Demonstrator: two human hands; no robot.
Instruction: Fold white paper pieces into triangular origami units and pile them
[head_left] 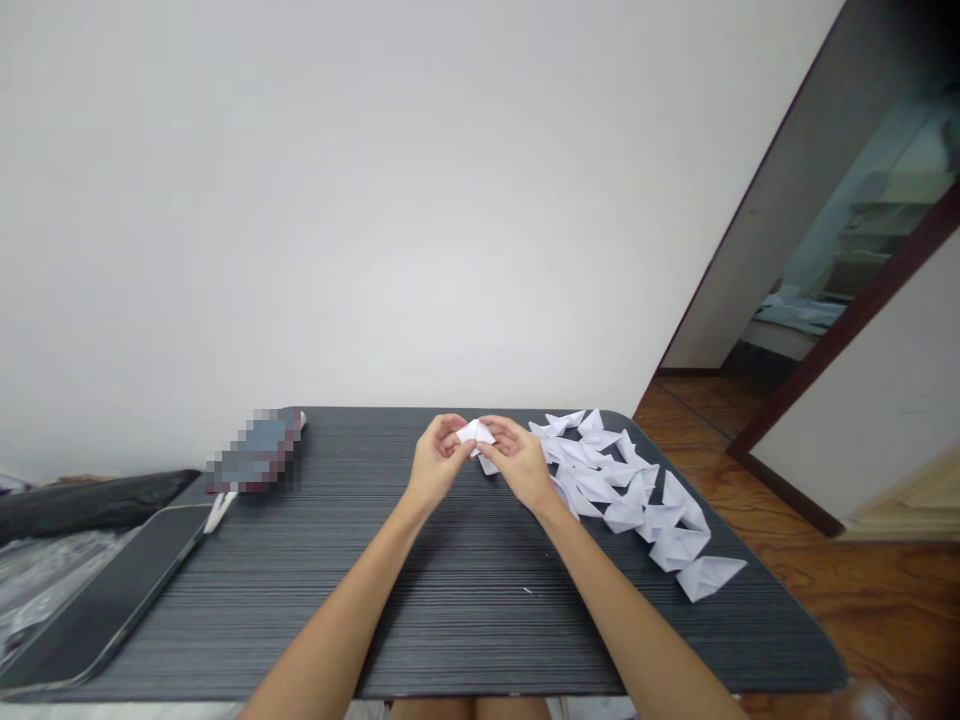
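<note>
My left hand (436,461) and my right hand (519,460) meet over the far middle of the dark striped table (450,600). Both pinch a small folded white paper piece (476,433) between their fingertips, held just above the tabletop. To the right of my right hand lies a pile of several folded white paper boats (637,495), spread from the table's far edge toward its right edge. The nearest boat (709,576) lies apart at the right edge.
A dark phone (105,600) lies at the table's left edge with a white cable plugged in. A blurred-out object (255,455) sits at the far left. A black bag (82,500) lies left of the table. An open doorway and wooden floor (862,600) are at the right.
</note>
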